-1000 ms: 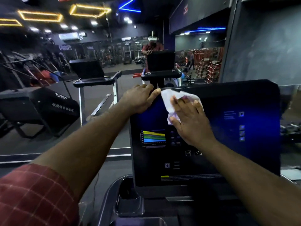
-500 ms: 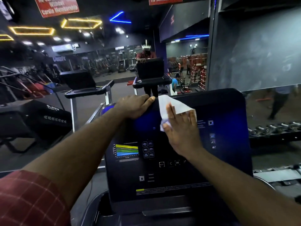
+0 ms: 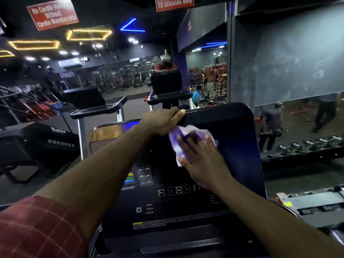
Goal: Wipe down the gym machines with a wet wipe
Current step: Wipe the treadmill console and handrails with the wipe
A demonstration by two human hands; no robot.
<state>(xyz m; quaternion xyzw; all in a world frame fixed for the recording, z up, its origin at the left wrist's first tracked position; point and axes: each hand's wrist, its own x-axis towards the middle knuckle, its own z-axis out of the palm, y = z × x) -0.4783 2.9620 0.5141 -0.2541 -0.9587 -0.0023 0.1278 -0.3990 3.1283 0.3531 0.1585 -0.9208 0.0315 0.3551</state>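
A black treadmill console (image 3: pixel 232 138) with a dark screen stands upright right in front of me. My left hand (image 3: pixel 160 121) grips its top edge, fingers curled over the rim. A white wet wipe (image 3: pixel 177 135) lies flat against the upper middle of the screen. My right hand (image 3: pixel 201 159) presses it there with straight, spread fingers; most of the wipe is hidden under the palm. Lit icons and an OK button (image 3: pixel 178 190) show lower on the panel.
A wall mirror ahead reflects this treadmill and me. Another treadmill (image 3: pixel 96 108) stands to the left, a black machine (image 3: pixel 37 138) farther left. A dumbbell rack (image 3: pixel 305 148) runs along the right. People walk at the right.
My right hand has slid the wipe down and a little left on the screen. My left hand keeps its hold on the top edge. My view has shifted, so the console sits lower in the frame.
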